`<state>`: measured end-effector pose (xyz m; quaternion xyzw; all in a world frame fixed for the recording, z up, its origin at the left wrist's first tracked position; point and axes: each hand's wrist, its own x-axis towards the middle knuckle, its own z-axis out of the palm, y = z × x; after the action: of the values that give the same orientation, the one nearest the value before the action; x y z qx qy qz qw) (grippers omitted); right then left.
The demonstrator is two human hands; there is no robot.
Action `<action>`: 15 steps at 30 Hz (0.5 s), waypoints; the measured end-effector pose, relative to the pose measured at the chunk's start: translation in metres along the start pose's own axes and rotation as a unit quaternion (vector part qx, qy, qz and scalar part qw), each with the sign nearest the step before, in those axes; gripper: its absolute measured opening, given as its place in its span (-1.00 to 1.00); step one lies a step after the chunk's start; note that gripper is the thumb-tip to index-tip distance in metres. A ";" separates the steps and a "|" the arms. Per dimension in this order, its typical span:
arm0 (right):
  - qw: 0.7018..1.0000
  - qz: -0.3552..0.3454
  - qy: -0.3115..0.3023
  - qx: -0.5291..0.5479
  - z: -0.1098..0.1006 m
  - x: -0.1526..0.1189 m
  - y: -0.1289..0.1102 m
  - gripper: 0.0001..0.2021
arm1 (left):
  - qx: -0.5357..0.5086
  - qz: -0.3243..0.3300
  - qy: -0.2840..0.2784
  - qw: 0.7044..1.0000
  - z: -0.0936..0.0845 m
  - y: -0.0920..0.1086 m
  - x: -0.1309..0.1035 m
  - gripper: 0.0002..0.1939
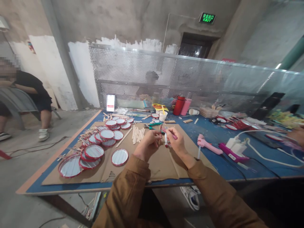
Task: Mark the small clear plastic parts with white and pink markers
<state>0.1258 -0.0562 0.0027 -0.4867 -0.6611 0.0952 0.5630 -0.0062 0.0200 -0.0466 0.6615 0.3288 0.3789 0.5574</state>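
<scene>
Over the cardboard sheet [161, 164], my two hands are close together. My left hand [148, 142] is closed in a pinch near a small reddish-brown stick-like piece [160, 128]; what its fingertips hold is too small to make out. My right hand [177, 141] is wrapped round a slim pink object [175, 137] whose kind I cannot tell. Just left of its fingers is a narrow white piece with red ends [166, 141]. Green-handled pliers [152, 126] lie behind my hands. Flat wooden sticks [138, 134] and a red-rimmed round disc [119, 157] lie to the left.
Many red-rimmed discs [94, 152] with sticks are piled at the left. A pink glue gun [209, 145] and a purple power strip [234, 152] with cables are at the right. Paper cup [163, 116], red bottle [178, 105] and perforated metal screen [128, 69] stand behind. A person [30, 85] sits at far left.
</scene>
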 end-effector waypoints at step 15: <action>1.000 -0.004 0.006 0.001 0.001 0.000 0.005 -0.77 | -0.066 -0.006 0.013 0.998 0.007 0.004 -0.006 -0.95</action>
<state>0.1280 -0.0531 -0.0009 -0.4840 -0.6599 0.0908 0.5675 -0.0030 0.0104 -0.0437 0.6164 0.3147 0.4050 0.5976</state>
